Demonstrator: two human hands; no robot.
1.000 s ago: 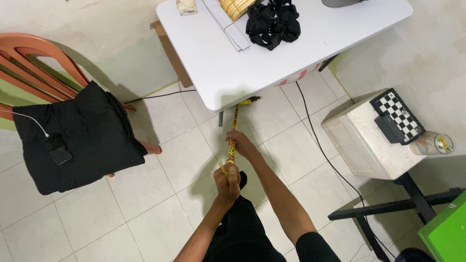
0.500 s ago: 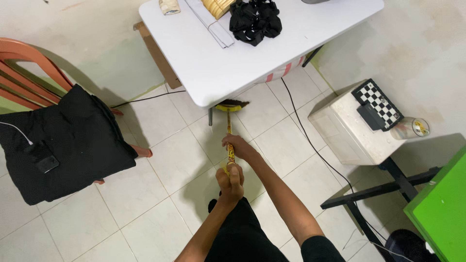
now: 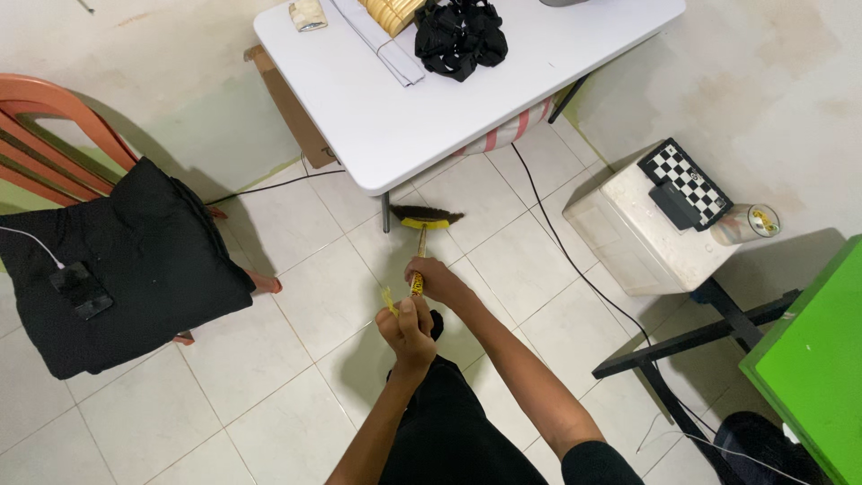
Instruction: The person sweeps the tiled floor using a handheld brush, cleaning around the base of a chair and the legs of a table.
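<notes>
– Yellow-handled broom (image 3: 419, 235), where is it?
– Bristles on the tiled floor (image 3: 296, 296) beside the white surface (image 3: 422, 108); right hand (image 3: 437, 278) and left hand (image 3: 404, 328) fingers wrap its handle.

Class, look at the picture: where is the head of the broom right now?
In the head view, the broom head rests on the tiled floor at centre, just beside the white table's leg, ahead of both hands.

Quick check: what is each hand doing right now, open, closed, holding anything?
Left hand: closed around the top end of the broom handle.
Right hand: closed on the same handle, lower down, nearer the broom head.
</notes>
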